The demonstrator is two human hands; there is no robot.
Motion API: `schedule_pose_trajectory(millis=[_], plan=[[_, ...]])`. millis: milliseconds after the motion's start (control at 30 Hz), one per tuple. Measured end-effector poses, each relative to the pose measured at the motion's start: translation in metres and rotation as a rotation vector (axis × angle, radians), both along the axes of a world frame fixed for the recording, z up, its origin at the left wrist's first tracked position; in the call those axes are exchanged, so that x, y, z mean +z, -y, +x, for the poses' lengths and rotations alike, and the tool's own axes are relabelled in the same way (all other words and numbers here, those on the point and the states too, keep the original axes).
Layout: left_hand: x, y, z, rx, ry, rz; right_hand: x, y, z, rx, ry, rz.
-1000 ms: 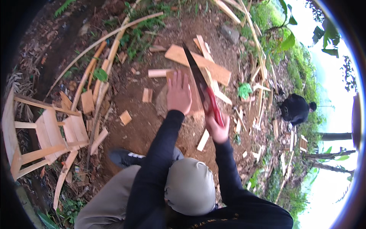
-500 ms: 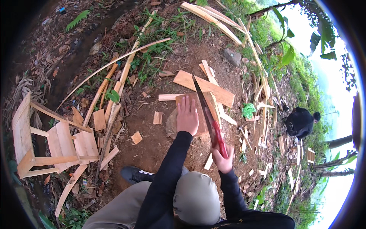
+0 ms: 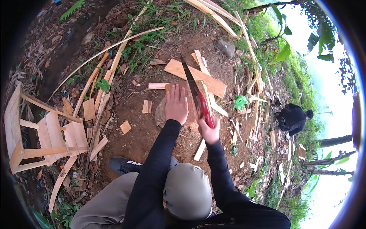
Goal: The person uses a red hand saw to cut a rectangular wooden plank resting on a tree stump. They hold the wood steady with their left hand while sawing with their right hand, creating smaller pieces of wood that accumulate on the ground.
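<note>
My left hand (image 3: 176,106) lies flat, fingers stretched out, on a short wooden board (image 3: 191,108) that rests on a stump or stone-like block (image 3: 160,114), mostly hidden under it. Wrapped round the red handle of a hand saw (image 3: 191,79) is my right hand (image 3: 209,131). Its dark blade crosses the board lengthwise just right of my left fingers, tip pointing away from me. Whether the teeth have cut into the wood cannot be made out. A wider plank (image 3: 196,78) lies on the ground beyond the board.
On the left stands a small wooden frame with slats (image 3: 51,133). Long strips (image 3: 118,57) lie behind it. Small offcuts (image 3: 125,127) dot the soil. Right of the block are a green plastic piece (image 3: 240,102) and wood scraps; farther off, a person in dark clothes (image 3: 292,119) crouches.
My right hand has pushed the saw forward, away from me, along the board. My left hand stays flat in the same place on the wood. The whole view has shifted slightly.
</note>
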State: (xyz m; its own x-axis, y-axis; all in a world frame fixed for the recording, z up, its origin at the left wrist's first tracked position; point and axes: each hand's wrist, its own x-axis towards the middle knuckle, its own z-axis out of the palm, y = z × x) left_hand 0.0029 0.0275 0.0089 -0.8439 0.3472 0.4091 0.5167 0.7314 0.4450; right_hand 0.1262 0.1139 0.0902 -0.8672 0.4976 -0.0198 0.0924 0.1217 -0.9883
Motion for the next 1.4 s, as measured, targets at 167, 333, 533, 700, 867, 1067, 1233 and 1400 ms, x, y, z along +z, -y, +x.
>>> schedule_pose_trajectory(millis=[167, 333, 533, 700, 867, 1067, 1233, 1400], plan=[[-0.002, 0.003, -0.007, 0.01, -0.039, -0.01, 0.013, 0.01, 0.06, 0.032, -0.067, -0.001], [0.0, -0.003, 0.0, 0.003, -0.014, 0.012, -0.008, -0.011, 0.0, 0.022, -0.006, 0.023], [0.0, 0.004, -0.011, -0.001, -0.007, -0.022, 0.004, 0.015, 0.043, 0.018, -0.22, -0.063], [0.0, 0.004, 0.002, -0.03, -0.013, 0.039, -0.016, -0.001, 0.017, -0.008, 0.004, 0.029], [0.001, -0.001, -0.002, -0.05, -0.002, 0.051, 0.002, 0.012, 0.099, 0.061, -0.049, 0.051], [-0.006, 0.003, -0.006, -0.038, -0.022, 0.037, -0.028, 0.018, 0.064, 0.011, 0.012, 0.043], [0.007, 0.0, -0.017, -0.03, -0.052, -0.04, -0.021, 0.016, 0.113, 0.12, -0.029, 0.19], [0.0, 0.003, -0.009, -0.027, -0.073, -0.044, -0.026, 0.012, 0.064, 0.085, -0.038, 0.159]])
